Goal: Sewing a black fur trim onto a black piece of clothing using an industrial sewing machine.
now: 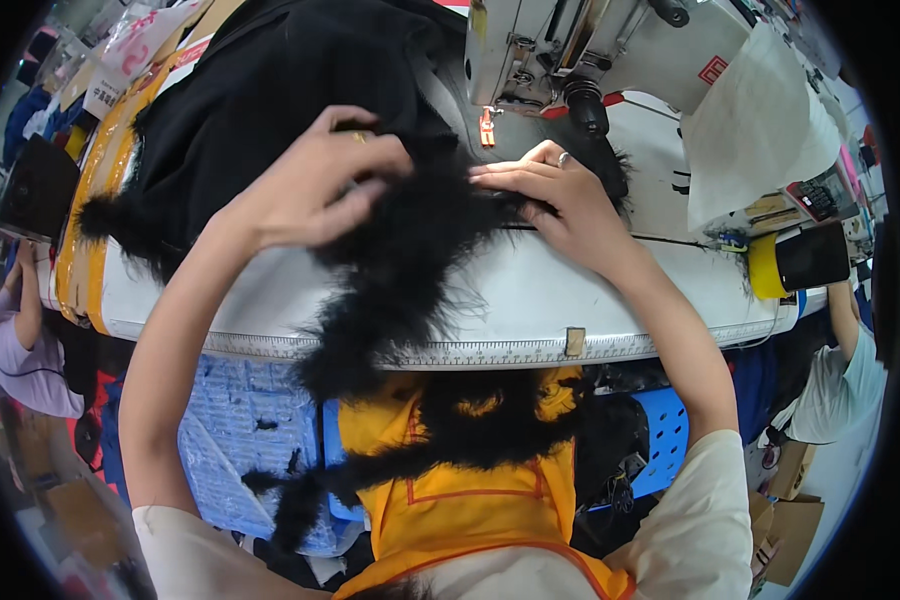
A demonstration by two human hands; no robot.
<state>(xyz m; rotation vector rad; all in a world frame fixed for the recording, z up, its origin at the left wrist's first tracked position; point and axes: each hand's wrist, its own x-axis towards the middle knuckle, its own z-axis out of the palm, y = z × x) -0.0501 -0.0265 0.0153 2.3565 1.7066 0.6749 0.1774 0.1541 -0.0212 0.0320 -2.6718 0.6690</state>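
My left hand (pixel 335 180) has its fingers curled into black feathery trim (pixel 390 270), which lies over the machine bed and hangs past the table's front edge. My right hand (pixel 550 190) rests at the trim's right end with fingers together, pressing it down just below the presser foot (pixel 486 127) of a sewing machine (pixel 630 40). Black fabric (pixel 240 90) is heaped to the left and behind my left hand, with more fluffy trim along its edge. What exactly lies under my right fingers is partly hidden.
The white table (pixel 210 310) has a ruler along its front. A yellow-and-black container (pixel 790 260) stands at the right. More trim lies on my orange apron (pixel 440 520), near blue padded material (pixel 240 440). Co-workers sit at far left (pixel 30 360) and right (pixel 830 390).
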